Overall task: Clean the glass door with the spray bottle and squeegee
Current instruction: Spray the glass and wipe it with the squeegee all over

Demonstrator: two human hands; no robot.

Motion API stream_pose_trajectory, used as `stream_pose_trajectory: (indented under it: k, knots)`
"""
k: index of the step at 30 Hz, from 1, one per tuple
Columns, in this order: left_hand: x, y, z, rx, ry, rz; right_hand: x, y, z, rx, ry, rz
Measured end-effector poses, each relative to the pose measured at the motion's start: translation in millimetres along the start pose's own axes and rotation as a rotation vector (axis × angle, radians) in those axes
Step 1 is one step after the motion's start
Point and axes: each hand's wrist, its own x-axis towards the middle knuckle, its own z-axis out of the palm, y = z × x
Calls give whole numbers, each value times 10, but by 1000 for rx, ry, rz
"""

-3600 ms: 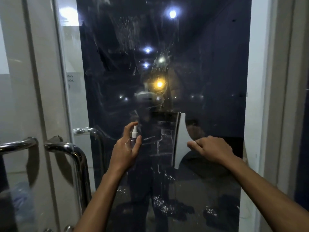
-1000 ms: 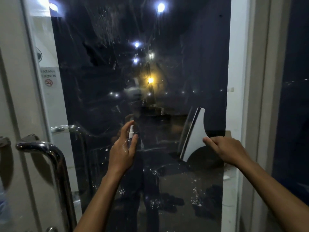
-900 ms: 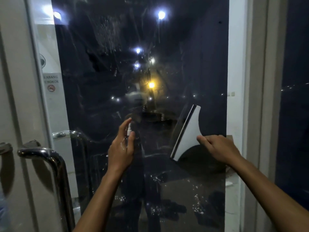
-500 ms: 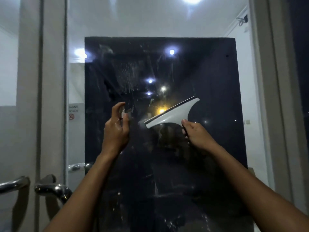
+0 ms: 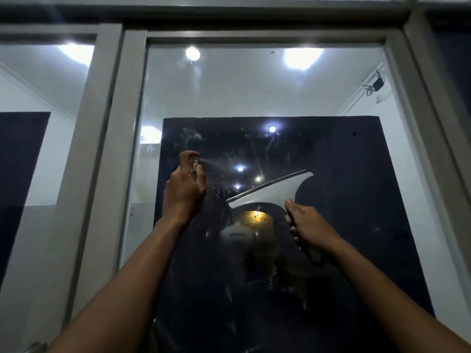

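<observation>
Droplets [image 5: 224,189] on glass door [image 5: 344,174] between spray bottle [image 5: 195,162] and squeegee [image 5: 274,191].

Pale grey frame post [image 5: 102,154] runs up the left side at nine o'clock, splitting off a neighbouring pane [image 5: 38,161] further left. Along twelve o'clock sits the top frame bar [image 5: 254,38]. Reflected ceiling lights glow up there: a small round one [image 5: 192,53] at about eleven, a bigger glare [image 5: 302,56] at one. Over at two o'clock, a small dark wall-mounted device [image 5: 377,83] perches in the reflected corner. Dead centre, a warm yellow light [image 5: 253,215] shines.
</observation>
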Motion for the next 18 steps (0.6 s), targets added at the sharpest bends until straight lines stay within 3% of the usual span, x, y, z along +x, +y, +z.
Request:
stream_pose_trajectory:
  k: [6,18]
  knots:
    - [49,-23,45,-33,49,53,0,56,-43,9,6,42]
    - [105,-248,-37,180,67,19,-38,77,-61,-27,-15,16]
